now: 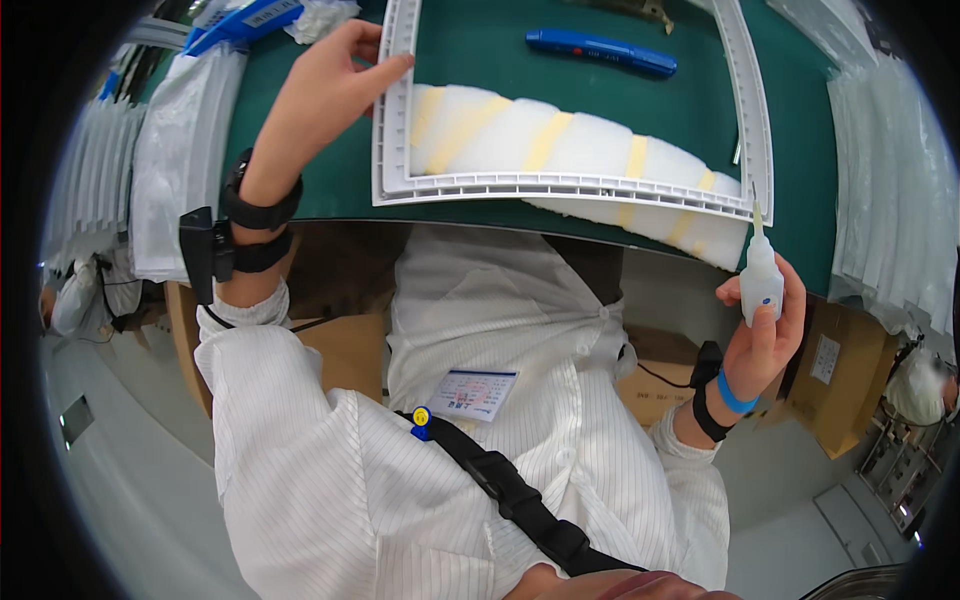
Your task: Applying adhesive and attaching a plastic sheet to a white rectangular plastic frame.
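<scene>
A white plastic rectangular frame with a ribbed edge lies over the green table, its near side close to the table's front edge. My left hand grips the frame's left side, thumb on top and fingers curled around the outer edge. In my right hand is a small white squeeze bottle with a thin nozzle. Its tip points up at the frame's near right corner, touching or very close to it. Beneath the near side of the frame sits a white foam pad with yellow stripes.
Inside the frame's outline a blue marker pen rests on the green table. Stacks of clear plastic-wrapped pieces stand at left and right. A blue tray is at the far left. Cardboard boxes stand below the table.
</scene>
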The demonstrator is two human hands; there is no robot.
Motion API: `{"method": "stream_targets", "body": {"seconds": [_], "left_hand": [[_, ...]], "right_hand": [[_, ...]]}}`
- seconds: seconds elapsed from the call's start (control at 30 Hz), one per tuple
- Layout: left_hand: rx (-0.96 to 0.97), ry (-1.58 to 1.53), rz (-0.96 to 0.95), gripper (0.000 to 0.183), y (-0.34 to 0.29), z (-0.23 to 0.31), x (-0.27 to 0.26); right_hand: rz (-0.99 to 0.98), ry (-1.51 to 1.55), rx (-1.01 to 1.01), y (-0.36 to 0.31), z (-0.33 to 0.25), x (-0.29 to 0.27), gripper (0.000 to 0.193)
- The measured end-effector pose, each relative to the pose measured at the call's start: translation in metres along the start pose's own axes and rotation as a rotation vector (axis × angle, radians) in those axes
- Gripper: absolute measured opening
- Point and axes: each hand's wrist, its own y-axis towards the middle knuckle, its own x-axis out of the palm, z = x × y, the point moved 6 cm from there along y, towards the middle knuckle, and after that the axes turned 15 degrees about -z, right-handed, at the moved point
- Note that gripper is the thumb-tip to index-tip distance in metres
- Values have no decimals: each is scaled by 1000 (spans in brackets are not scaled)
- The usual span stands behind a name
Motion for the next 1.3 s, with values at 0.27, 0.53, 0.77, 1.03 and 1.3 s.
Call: {"method": "stream_targets", "body": {"seconds": [0.27, 0.53, 0.77, 1.03, 1.3], "left_hand": [[-6, 195, 38, 36, 13, 4, -36], [152, 459, 24, 32, 37, 34, -81], [403, 645, -169, 27, 99, 69, -62], [634, 636, -415, 26, 149, 124, -26], [671, 588, -209, 26, 177, 119, -8]], "right_hand": [[115, 52, -103, -11, 0, -11, 50], [239, 94, -166, -28, 3, -27, 54], [269, 116, -157, -34, 2, -28, 53], [281, 117, -131, -36, -4, -26, 52], [235, 142, -50, -32, -3, -11, 53]]}}
